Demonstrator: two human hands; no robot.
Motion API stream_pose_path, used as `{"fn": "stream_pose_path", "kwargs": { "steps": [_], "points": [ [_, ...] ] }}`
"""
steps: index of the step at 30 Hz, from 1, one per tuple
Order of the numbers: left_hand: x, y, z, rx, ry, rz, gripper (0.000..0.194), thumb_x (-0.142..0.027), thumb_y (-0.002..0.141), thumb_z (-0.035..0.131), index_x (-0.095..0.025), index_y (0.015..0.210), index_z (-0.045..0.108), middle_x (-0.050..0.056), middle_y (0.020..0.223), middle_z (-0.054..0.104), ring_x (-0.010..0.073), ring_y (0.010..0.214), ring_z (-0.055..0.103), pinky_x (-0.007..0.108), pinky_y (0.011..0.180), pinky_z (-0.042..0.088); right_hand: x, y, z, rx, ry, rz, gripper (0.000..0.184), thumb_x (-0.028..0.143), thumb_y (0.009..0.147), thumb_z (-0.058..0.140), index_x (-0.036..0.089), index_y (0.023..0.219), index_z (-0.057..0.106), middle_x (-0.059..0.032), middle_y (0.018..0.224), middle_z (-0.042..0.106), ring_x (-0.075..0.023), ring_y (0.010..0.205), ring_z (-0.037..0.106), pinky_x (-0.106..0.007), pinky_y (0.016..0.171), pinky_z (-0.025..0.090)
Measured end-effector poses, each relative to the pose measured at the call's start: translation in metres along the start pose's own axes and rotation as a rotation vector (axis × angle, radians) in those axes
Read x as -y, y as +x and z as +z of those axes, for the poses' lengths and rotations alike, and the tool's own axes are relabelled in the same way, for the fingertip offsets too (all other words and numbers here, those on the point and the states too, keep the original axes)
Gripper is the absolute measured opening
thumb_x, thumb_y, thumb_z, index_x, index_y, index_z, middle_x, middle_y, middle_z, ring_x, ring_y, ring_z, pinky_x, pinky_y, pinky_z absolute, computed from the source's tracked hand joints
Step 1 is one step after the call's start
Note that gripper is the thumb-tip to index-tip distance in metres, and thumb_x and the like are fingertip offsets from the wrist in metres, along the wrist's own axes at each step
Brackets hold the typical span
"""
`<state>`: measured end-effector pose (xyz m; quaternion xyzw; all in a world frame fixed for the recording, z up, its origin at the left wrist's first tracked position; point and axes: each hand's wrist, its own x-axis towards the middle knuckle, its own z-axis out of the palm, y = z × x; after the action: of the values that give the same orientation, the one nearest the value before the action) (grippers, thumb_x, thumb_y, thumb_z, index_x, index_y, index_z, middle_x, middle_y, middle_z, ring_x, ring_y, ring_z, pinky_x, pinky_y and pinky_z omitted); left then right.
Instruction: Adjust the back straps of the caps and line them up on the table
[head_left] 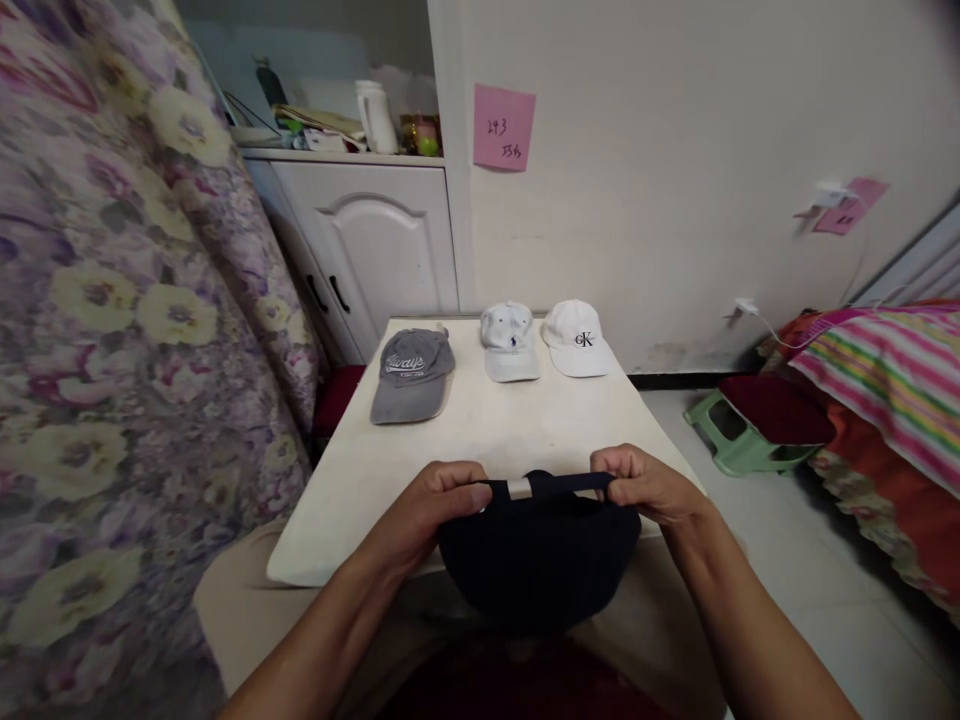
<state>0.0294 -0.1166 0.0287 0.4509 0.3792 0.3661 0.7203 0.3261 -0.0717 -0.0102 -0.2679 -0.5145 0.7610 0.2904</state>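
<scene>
A dark navy baseball cap [540, 560] is held over the near edge of the table, its back strap and pale buckle facing up. My left hand [442, 497] pinches the strap's left end between thumb and fingers. At the other end of the strap, my right hand [634, 484] grips it the same way. Farther off on the table lie a grey cap [412, 375] with white lettering, a pale cap [510, 343] with a small dark emblem, and a white cap [576, 340] with black letters.
The cream table [360, 500] meets the wall at its far end. A flowered curtain [135, 350] hangs on the left beside a white cabinet [375, 235]. To the right are a green stool [712, 430] with a dark red top and a bed with a striped cover [892, 370].
</scene>
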Motion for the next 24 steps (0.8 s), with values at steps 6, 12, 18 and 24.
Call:
{"fn": "stream_pose_path", "kwargs": {
  "steps": [6, 12, 18, 24],
  "points": [
    [0.004, 0.003, 0.000, 0.019, -0.150, 0.004, 0.030, -0.033, 0.073, 0.081, -0.012, 0.063, 0.062, -0.004, 0.052, 0.053, 0.0038, 0.043, 0.041, 0.014, 0.041, 0.029, -0.002, 0.001, 0.002, -0.027, 0.081, -0.012, 0.040, 0.039, 0.062, 0.090, 0.013, 0.069, 0.061, 0.0044, 0.056, 0.056, -0.0045, 0.045, 0.045, -0.014, 0.043, 0.036],
    [0.002, 0.000, 0.001, 0.152, -0.219, -0.129, 0.030, -0.031, 0.069, 0.084, -0.008, 0.085, 0.075, 0.007, 0.075, 0.072, 0.0119, 0.062, 0.064, 0.018, 0.058, 0.049, 0.004, 0.009, 0.007, -0.003, 0.259, -0.043, 0.038, 0.037, 0.063, 0.091, 0.011, 0.072, 0.063, 0.0007, 0.062, 0.065, -0.0059, 0.046, 0.054, -0.014, 0.044, 0.043],
    [0.000, 0.005, -0.003, 0.292, -0.358, -0.073, 0.022, -0.027, 0.071, 0.083, -0.008, 0.081, 0.077, 0.007, 0.069, 0.073, 0.0133, 0.056, 0.066, 0.018, 0.053, 0.051, 0.010, 0.018, 0.001, 0.123, 0.311, -0.050, 0.030, 0.029, 0.066, 0.089, 0.009, 0.075, 0.068, -0.0017, 0.061, 0.067, -0.0068, 0.046, 0.058, -0.013, 0.044, 0.046],
    [-0.001, 0.014, -0.007, 0.190, -0.618, 0.170, 0.013, -0.017, 0.074, 0.079, -0.015, 0.087, 0.078, 0.002, 0.074, 0.077, 0.0160, 0.063, 0.072, 0.019, 0.059, 0.057, -0.016, 0.021, -0.010, 0.129, 0.347, -0.082, 0.033, 0.024, 0.051, 0.092, 0.007, 0.069, 0.070, -0.0002, 0.053, 0.064, -0.0063, 0.039, 0.052, -0.013, 0.038, 0.042]
  ]
}}
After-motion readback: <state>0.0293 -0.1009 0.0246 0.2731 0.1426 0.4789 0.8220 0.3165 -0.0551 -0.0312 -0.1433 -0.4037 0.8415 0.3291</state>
